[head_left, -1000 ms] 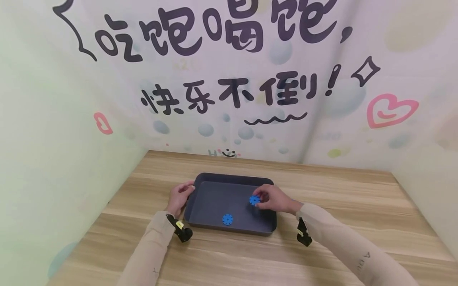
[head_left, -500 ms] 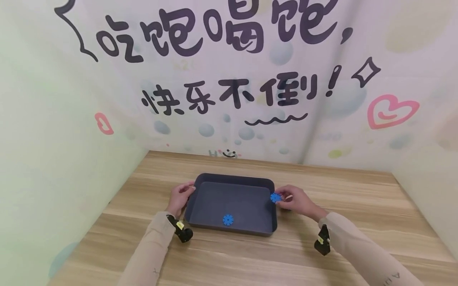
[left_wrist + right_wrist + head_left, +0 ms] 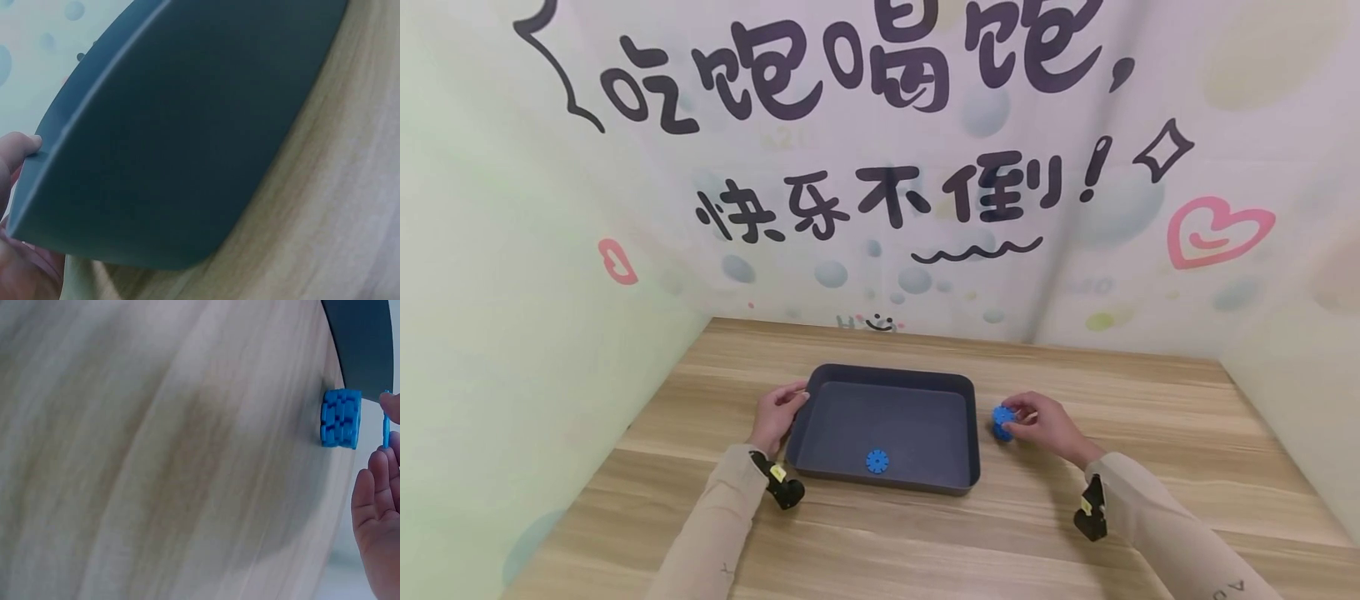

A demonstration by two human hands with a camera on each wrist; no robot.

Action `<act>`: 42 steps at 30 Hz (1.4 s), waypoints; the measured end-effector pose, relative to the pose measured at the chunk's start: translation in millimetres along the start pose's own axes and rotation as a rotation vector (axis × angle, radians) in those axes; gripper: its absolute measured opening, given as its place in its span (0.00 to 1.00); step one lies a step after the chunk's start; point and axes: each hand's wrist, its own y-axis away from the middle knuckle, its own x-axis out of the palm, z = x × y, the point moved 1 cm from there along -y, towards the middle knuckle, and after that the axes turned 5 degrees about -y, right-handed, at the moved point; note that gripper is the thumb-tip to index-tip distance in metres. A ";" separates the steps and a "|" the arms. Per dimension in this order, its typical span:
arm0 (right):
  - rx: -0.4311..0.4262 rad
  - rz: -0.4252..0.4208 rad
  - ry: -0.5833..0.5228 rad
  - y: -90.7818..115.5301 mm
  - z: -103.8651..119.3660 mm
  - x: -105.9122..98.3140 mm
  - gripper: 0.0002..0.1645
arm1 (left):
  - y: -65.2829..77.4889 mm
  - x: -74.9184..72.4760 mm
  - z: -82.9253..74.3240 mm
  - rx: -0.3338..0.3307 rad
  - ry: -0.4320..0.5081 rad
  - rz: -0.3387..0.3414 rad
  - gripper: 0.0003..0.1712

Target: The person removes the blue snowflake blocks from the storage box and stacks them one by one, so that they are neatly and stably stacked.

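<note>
In the head view my left hand grips the left rim of a dark grey rectangular tray, thumb on the edge. One blue notched plastic disc lies flat inside the tray near its front wall. Just beyond the tray's right side, my right hand pinches another blue disc between thumb and fingers. The right wrist view shows this held disc edge-on, a small gap above a short stack of blue discs on the table. In the left wrist view the tray's wall fills the middle.
The tray rests on a wood-grain table. A printed white backdrop with black lettering stands behind it, and pale panels rise at both sides. Black wrist cameras are strapped over the sleeves.
My right hand has carried the blue disc out of the tray, over its right wall, to the stack beside it. The left hand, the tray and the other disc have stayed put.
</note>
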 end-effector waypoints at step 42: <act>0.081 0.005 0.064 7.4 -10.5 6.9 0.18 | 1.0 0.3 0.1 -0.014 -0.005 -0.009 0.18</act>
